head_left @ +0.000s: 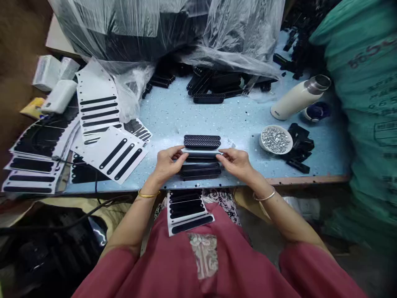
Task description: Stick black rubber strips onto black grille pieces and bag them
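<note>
My left hand and my right hand pinch the two ends of a long narrow black strip, held level just above the blue table near its front edge. Both hands have their fingers closed on it. Right behind the strip lies a black mesh grille. Under and in front of the strip lie more black oblong pieces, stacked together. A white backing sheet with black adhesive strips rests on my lap below the table edge.
White sheets with black strips fan out at the left. A white bowl of small metal bits and loose black parts sit at the right, with a white flask behind. Plastic bags of black parts fill the back.
</note>
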Available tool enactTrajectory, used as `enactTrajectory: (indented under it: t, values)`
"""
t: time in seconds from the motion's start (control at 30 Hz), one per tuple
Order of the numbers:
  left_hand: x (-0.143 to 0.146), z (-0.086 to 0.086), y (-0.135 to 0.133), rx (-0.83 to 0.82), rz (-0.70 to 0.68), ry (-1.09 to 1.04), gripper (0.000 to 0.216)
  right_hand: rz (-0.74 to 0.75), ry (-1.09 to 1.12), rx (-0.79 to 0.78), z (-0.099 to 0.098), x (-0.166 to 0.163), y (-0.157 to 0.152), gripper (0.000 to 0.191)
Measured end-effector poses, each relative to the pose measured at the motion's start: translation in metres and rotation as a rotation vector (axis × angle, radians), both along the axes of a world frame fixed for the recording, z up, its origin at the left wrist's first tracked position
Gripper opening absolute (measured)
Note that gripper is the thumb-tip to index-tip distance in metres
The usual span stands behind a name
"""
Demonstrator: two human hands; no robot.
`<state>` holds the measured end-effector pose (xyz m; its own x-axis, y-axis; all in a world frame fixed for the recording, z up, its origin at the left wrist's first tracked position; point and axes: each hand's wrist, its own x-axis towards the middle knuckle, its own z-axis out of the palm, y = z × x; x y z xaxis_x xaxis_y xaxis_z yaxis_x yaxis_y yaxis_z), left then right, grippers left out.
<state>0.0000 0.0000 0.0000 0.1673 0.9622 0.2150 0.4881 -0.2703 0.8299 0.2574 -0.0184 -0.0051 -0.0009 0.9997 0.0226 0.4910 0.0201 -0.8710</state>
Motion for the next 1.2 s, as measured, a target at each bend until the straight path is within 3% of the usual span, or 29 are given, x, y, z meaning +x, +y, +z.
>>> enactTrajectory:
  t: [0.17,0.6,0.9,1.07,1.2]
  values:
    - [0.005,-0.003,0.005,0.012,-0.027,0.138,0.017,0.022,0.050,-0.082,-0.002,-0.004,0.006,0.031]
    - [0.002,-0.003,0.008,-0.023,-0.081,0.185,0.010,0.097,0.236,-0.359,0.006,-0.001,0.018,0.054]
    - [0.004,0.009,0.008,0.019,-0.070,0.343,0.020,0.090,0.155,-0.308,0.006,-0.007,0.012,0.060]
    - [0.028,0.019,0.006,0.149,-0.030,0.637,0.049,0.115,0.036,-0.249,0.002,-0.008,0.012,0.046]
    - [0.039,0.019,0.010,0.108,-0.060,0.783,0.060,0.136,-0.064,-0.160,-0.002,-0.008,0.013,0.036]
